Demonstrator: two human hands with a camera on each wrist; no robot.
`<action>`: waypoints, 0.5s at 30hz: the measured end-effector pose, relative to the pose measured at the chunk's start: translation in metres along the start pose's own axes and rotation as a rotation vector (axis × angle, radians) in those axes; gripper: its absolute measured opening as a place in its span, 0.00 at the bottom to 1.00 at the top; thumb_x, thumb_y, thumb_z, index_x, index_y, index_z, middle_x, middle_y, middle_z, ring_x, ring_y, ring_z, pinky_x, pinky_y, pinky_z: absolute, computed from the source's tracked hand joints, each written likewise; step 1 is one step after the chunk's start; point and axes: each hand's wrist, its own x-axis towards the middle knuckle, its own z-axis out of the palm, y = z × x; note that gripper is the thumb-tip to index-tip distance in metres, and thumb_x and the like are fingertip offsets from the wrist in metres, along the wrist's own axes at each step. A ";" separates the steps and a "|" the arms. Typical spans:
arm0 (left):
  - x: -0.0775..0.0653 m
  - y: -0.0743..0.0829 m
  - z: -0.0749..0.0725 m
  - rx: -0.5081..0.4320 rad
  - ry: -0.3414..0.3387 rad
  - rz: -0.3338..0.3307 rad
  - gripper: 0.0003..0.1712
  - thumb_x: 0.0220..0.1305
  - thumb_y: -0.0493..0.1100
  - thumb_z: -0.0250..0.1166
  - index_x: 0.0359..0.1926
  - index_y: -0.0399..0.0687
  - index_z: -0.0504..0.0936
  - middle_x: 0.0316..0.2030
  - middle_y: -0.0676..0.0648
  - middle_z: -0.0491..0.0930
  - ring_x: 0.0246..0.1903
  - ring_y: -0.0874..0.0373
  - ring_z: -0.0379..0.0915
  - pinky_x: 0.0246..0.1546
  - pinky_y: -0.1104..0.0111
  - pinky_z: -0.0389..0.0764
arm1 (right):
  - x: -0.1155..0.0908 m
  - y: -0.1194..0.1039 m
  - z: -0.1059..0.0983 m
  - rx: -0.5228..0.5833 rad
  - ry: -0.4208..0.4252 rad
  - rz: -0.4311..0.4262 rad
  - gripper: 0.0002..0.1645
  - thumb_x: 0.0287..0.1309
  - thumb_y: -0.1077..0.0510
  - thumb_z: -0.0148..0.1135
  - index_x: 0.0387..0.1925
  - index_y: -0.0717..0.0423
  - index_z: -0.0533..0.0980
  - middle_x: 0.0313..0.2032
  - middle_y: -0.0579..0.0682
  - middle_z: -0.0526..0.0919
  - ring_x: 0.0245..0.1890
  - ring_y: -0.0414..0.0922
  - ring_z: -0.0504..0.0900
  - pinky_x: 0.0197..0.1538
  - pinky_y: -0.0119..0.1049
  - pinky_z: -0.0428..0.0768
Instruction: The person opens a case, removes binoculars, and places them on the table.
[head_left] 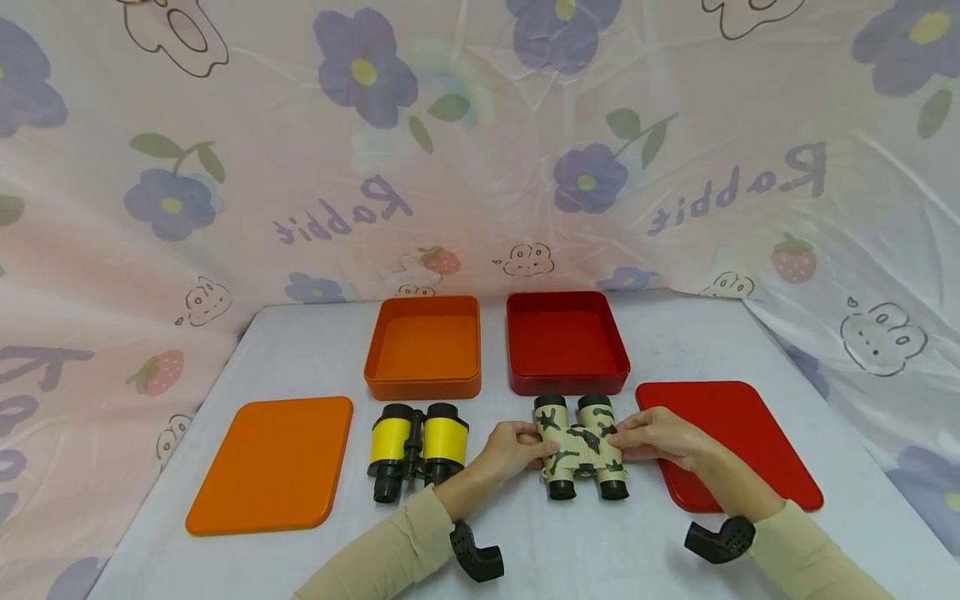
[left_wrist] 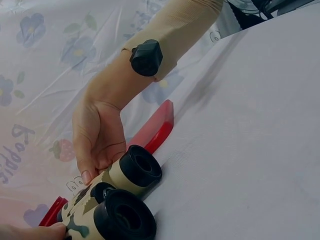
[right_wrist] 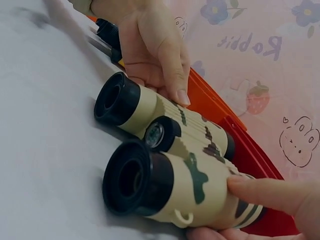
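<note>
Camouflage-patterned toy binoculars (head_left: 581,448) with black ends lie on the white table, their eyepieces towards the person. My left hand (head_left: 512,450) grips the left barrel, thumb on top. On the other barrel, my right hand (head_left: 660,437) holds the right side between thumb and fingers. The right wrist view shows both hands at the binoculars (right_wrist: 200,175), with a small compass-like dial between the eyepieces. Black-and-yellow binoculars (head_left: 446,437) lie to the left, partly hidden behind my left forearm.
An orange box (head_left: 423,389) and a red box (head_left: 570,384), both without lids on, stand at the back. The flat orange lid (head_left: 270,467) lies at the left, and the red lid (head_left: 750,442) lies under my right forearm. A patterned cloth (head_left: 480,167) hangs behind.
</note>
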 end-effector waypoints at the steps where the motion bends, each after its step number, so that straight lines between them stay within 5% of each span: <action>1: 0.000 0.000 0.000 0.005 0.002 -0.001 0.24 0.57 0.40 0.70 0.52 0.32 0.77 0.37 0.38 0.87 0.29 0.59 0.84 0.38 0.65 0.87 | 0.000 0.000 0.000 0.003 0.004 0.003 0.28 0.59 0.51 0.66 0.51 0.71 0.77 0.37 0.45 0.86 0.39 0.39 0.85 0.50 0.38 0.86; 15: -0.003 0.001 -0.004 0.087 -0.008 -0.004 0.28 0.57 0.44 0.71 0.55 0.33 0.77 0.35 0.41 0.87 0.29 0.59 0.83 0.37 0.67 0.87 | -0.006 -0.006 -0.002 0.029 0.016 0.012 0.27 0.61 0.53 0.64 0.52 0.73 0.76 0.38 0.47 0.88 0.36 0.39 0.86 0.45 0.34 0.86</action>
